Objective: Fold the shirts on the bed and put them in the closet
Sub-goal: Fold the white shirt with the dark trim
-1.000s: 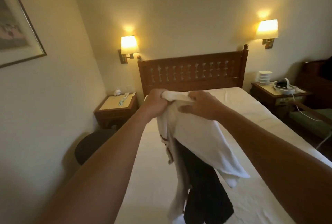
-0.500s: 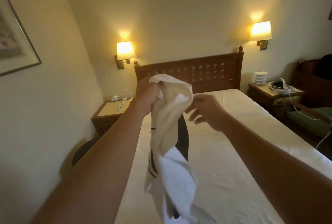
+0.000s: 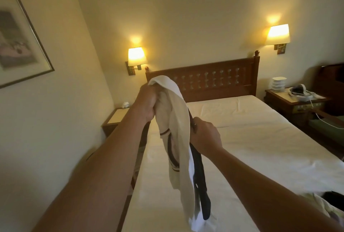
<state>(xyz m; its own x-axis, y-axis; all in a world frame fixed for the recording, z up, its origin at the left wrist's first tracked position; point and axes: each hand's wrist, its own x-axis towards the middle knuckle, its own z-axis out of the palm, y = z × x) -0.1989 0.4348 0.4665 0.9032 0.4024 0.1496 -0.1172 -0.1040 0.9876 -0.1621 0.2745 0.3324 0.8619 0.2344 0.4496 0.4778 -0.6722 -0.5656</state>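
R hand (image 3: 204, 137) now gripping shirt (image 3: 178, 120) edge — L hand (image 3: 147, 101) unchanged.

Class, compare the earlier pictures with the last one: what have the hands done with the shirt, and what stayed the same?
The right hand let go of the top of the shirt, dropped lower and now grips its dark part. The left hand rose with the bunched top, so the shirt hangs in a long strip. The left hand's grip, bed and lamps are unchanged.
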